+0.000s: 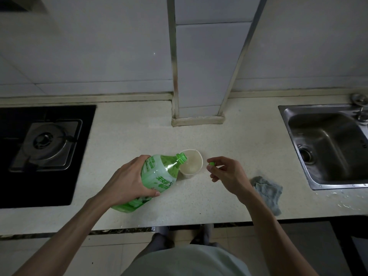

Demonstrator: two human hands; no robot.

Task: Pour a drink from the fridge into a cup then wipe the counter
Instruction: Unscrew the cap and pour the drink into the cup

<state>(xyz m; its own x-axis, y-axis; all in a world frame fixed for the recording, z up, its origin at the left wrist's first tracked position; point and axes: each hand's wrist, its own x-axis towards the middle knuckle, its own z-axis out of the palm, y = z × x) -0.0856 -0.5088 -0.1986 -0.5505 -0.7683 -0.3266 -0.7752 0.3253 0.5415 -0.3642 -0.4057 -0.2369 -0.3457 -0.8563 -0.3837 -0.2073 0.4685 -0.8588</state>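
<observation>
Tilting bottle (161,174) over cup (192,162) mid-bench (129,136): left hand (127,180) fingers (142,157) wrapped round fat midsection, right hand (229,174) pinching cap (211,163). Bottle looks heavy, thin-walled, probably slick; grip wide, low. Cup light, tippy. Cloth (267,191) beside sink (330,140).

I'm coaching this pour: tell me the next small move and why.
Probably tip the bottle slightly further: the left hand holds it slanted, open mouth over the cup, no stream visible, while the right hand pinches the cap aside.
</observation>
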